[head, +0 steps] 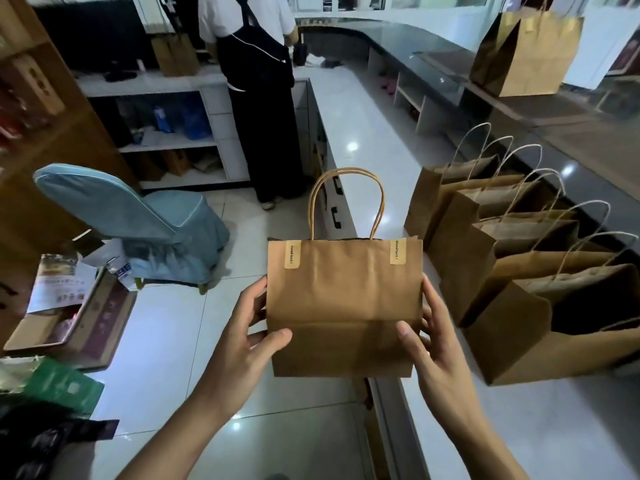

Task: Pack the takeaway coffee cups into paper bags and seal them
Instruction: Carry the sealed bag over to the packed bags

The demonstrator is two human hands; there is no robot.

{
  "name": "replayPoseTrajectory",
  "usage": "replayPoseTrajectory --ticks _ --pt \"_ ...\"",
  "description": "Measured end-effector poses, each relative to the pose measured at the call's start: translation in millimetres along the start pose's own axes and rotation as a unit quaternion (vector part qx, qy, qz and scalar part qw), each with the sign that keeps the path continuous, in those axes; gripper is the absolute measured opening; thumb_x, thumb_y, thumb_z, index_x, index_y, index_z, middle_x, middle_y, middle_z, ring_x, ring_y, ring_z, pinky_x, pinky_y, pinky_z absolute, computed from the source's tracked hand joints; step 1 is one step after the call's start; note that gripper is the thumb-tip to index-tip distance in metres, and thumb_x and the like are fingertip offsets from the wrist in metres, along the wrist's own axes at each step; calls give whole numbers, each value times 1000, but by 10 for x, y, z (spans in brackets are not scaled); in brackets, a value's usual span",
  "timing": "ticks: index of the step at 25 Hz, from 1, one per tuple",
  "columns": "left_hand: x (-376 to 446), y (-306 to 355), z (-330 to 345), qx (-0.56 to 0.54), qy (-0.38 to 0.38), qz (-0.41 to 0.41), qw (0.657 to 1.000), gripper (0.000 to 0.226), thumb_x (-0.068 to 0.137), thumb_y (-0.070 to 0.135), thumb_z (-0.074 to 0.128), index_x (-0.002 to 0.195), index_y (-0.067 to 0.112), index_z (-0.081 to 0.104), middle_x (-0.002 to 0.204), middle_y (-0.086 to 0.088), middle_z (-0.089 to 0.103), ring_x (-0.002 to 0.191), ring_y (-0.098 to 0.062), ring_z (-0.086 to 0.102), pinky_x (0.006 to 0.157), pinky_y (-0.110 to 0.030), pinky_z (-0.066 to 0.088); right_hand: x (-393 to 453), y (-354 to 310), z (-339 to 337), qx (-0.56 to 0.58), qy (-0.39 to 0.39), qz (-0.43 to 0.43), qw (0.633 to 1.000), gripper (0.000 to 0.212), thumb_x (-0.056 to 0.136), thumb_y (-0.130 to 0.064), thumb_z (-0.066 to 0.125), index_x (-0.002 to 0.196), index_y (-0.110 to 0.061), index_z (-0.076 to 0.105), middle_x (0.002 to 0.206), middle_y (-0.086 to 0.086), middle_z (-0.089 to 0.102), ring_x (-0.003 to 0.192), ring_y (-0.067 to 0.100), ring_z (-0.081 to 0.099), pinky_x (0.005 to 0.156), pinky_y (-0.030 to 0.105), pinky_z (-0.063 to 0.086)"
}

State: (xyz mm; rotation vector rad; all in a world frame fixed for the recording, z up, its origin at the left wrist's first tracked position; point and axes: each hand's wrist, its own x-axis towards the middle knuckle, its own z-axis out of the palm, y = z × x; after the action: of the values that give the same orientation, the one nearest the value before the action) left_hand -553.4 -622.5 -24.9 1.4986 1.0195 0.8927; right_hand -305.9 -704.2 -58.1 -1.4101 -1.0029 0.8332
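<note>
1. You hold the sealed paper bag [344, 306] in the air between both hands, above the edge of the white counter [374, 140]. Your left hand [242, 337] grips its left side with the thumb on the front panel; your right hand [429, 337] grips the right side the same way.
2. Two "Good luck" stickers [292, 255] fold over the top edge, one near each corner, so this bag looks closed. Its cups are hidden inside.
3. Keep the bag upright and level; tilting it probably risks a spill.
4. Grip the lower half lightly; squeezing could crush the cups.
5. Set it down on bare counter, apart from the row of open bags [502, 271] to your right, which likely still need filling.
6. Lower the base flat before letting go, so it doesn't tip.
</note>
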Motion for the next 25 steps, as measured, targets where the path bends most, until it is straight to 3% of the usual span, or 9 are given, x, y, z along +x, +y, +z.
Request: replayPoseTrajectory --ticks 4,8,13,16,19,22,25 --pt "453 -37 2 -10 8 -8 1000 62 80 24 63 134 48 45 130 22 63 123 1 57 82 -9 49 494 46 19 -9 -8 11 1000 66 93 -53 64 146 -66 28 153 -27 39 138 2 43 112 37 41" --pt "1047 -52 -41 -20 -7 -2 1000 61 81 22 63 133 48 46 129 22 64 123 3 57 81 -7 48 1001 39 87 -21 10 10 1000 67 89 -49 61 144 -69 28 140 -45 41 131 -11 44 103 22 39" --pt "1908 -13 -209 -25 -37 19 999 61 82 22 63 136 45 46 131 21 63 125 2 55 82 -7 48 1696 -61 259 -38 47 8 998 68 88 -52 61 145 -68 28 153 -23 40 137 0 43 112 36 41" --pt "2435 9 -376 -20 -56 25 998 61 81 25 63 135 49 45 134 20 61 126 4 53 83 -6 47 2127 -119 423 -41 71 9 997 68 88 -53 61 146 -66 28 154 -21 40 139 3 42 117 43 39" --pt "2908 69 -521 -12 -77 33 996 61 81 27 63 134 51 45 133 22 61 125 6 53 83 -5 46 2494 -182 586 -50 101 8 994 69 86 -56 60 146 -65 28 152 -24 41 138 1 43 117 41 39" --pt "3248 131 -555 -17 -84 50 995 61 81 28 63 134 51 45 129 30 60 124 9 53 83 -4 46 2761 -277 643 -53 109 7 993 72 84 -59 60 148 -62 28 153 -22 40 136 1 44 113 30 42" --pt "3600 212 -509 -32 -98 71 992 66 84 21 67 141 44 44 134 29 58 126 9 51 84 -5 46 3097 -379 603 -71 131 15 989 72 87 -55 61 151 -57 27 152 -23 40 134 -1 45 93 7 46"
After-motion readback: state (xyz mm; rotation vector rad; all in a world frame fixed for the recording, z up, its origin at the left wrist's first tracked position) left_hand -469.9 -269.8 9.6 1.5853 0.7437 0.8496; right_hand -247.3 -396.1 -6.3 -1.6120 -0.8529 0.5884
